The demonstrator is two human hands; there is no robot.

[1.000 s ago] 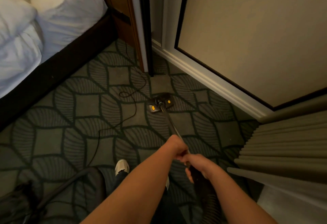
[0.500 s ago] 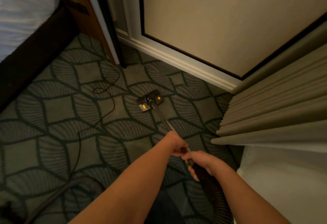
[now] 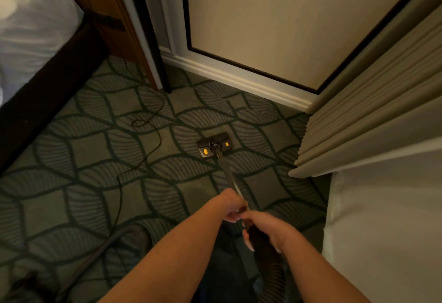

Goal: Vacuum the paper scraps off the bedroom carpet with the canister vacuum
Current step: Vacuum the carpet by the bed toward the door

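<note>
The vacuum's dark floor head (image 3: 212, 144), with two orange marks, lies flat on the green leaf-patterned carpet (image 3: 83, 159) in the middle of the view. Its metal wand (image 3: 228, 173) runs back toward me. My left hand (image 3: 230, 205) grips the wand's upper end. Just behind it, my right hand (image 3: 265, 228) grips the dark handle where the ribbed hose (image 3: 270, 269) joins. No paper scraps show on the carpet.
A thin black power cord (image 3: 143, 152) loops over the carpet left of the head. A bed (image 3: 31, 39) with white linen stands at left. A door and white baseboard (image 3: 239, 75) lie ahead, beige curtains (image 3: 370, 111) at right. The dark hose (image 3: 100, 252) curves at lower left.
The floor head has moved to the right across the carpet, away from the cord and toward the curtains. Both hands keep their grip on the wand and handle.
</note>
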